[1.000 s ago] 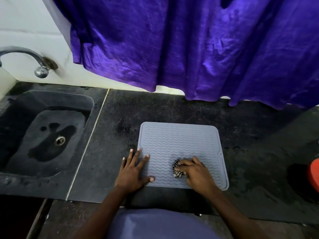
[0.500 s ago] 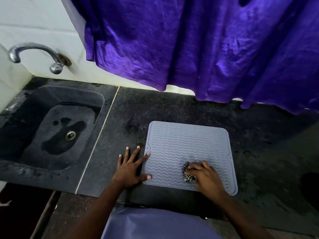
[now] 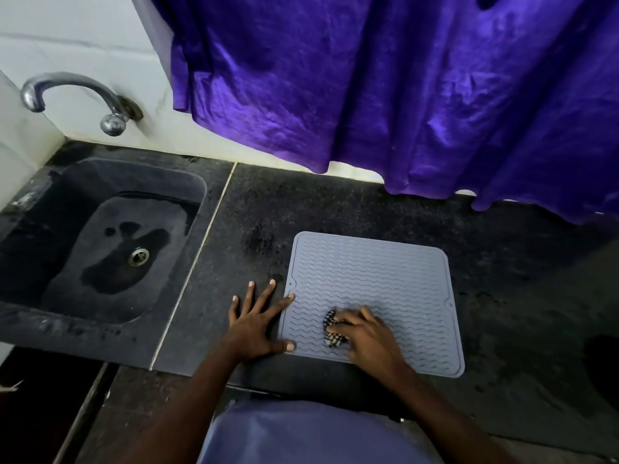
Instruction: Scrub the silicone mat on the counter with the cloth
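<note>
The right hand gripped the checked cloth, apparently bunched, on the mat; the left hand lay flat, fingers spread, at the mat's edge.

Most of the checked cloth is covered by the right hand, whose fingers are blurred. The sink is cut off at the left edge, the purple curtain at the top and right.

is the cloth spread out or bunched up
Bunched up: the cloth is a small checked wad gripped under the right hand on the mat, not laid flat.
</note>
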